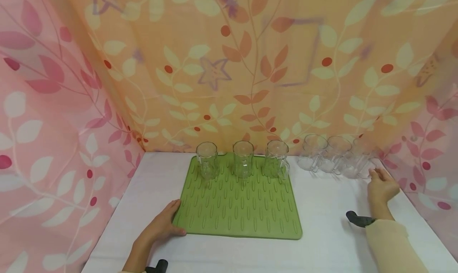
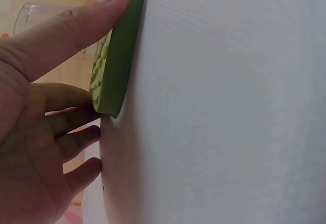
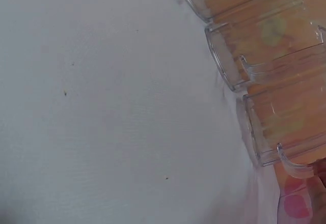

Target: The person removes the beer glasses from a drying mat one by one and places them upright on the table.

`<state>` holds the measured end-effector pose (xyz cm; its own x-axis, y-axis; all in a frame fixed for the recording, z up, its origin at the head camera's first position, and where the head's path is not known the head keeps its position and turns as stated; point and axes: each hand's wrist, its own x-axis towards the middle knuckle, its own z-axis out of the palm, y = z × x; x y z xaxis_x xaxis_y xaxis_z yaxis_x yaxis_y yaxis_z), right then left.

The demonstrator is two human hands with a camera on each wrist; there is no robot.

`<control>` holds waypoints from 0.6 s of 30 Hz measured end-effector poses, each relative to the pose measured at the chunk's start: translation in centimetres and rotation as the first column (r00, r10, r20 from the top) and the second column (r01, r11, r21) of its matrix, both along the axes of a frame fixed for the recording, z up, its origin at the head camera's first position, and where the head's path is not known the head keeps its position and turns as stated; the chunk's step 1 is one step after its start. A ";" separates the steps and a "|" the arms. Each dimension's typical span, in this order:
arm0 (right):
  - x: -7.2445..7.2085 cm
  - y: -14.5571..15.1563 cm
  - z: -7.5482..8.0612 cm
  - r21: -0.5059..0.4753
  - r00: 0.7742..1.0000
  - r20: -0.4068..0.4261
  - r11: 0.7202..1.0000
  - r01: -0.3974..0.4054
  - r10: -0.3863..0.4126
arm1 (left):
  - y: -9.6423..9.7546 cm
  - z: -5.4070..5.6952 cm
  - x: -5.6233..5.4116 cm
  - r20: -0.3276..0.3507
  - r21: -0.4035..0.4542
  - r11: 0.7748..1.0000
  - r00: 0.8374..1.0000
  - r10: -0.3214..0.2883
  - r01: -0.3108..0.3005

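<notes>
My left hand (image 1: 162,223) rests at the near left corner of a green ribbed drying mat (image 1: 237,209). Its thumb (image 2: 66,38) lies against one edge of the mat and its fairly straight fingers touch the other side. At the far right, my right hand (image 1: 383,187) pinches the handle of a clear glass mug (image 1: 352,165), the rightmost of a row. That mug (image 3: 285,127) stands upright on the white table, and only a bit of the fingers (image 3: 317,193) shows beside its handle in the right wrist view.
Three clear glass mugs stand along the mat's far edge: one left (image 1: 207,161), one mid (image 1: 243,159), one right (image 1: 276,159). Two more mugs, a near one (image 1: 332,155) and a farther one (image 1: 311,153), stand left of the gripped mug. Patterned cloth (image 1: 229,66) hangs behind the white table (image 1: 322,233).
</notes>
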<state>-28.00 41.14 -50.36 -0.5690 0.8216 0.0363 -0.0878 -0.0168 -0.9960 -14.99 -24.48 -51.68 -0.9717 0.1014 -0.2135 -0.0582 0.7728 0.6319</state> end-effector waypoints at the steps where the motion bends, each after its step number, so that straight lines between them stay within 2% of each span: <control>1: 0.0 0.0 0.0 -0.025 1.000 -0.011 1.000 -0.008 0.008 | 0.0 0.0 0.0 0.002 -0.002 1.000 1.000 0.001 -0.001; 4: 0.2 -0.1 -0.3 -0.093 0.999 -0.033 0.995 -0.029 0.026 | 0.0 0.0 0.0 0.005 0.003 1.000 1.000 0.002 -0.002; 9: 0.0 -0.1 -0.5 -0.009 1.000 -0.013 1.000 -0.029 0.029 | 0.0 0.0 -0.1 0.000 0.016 1.000 1.000 -0.004 0.004; 14: 0.2 -0.2 -0.5 0.150 0.992 0.122 0.988 -0.036 0.017 | 0.0 0.0 -0.1 -0.006 0.024 1.000 1.000 -0.006 0.006; 18: 0.9 -0.2 -0.5 0.277 0.960 0.277 0.959 -0.055 -0.026 | 0.0 0.0 0.0 -0.005 0.026 1.000 1.000 -0.006 0.006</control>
<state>-27.11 40.92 -50.81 -0.6012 0.7924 0.1036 0.1885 0.2665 -0.9452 -15.03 -24.49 -51.69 -0.9719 0.1129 -0.2063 -0.0504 0.7567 0.6519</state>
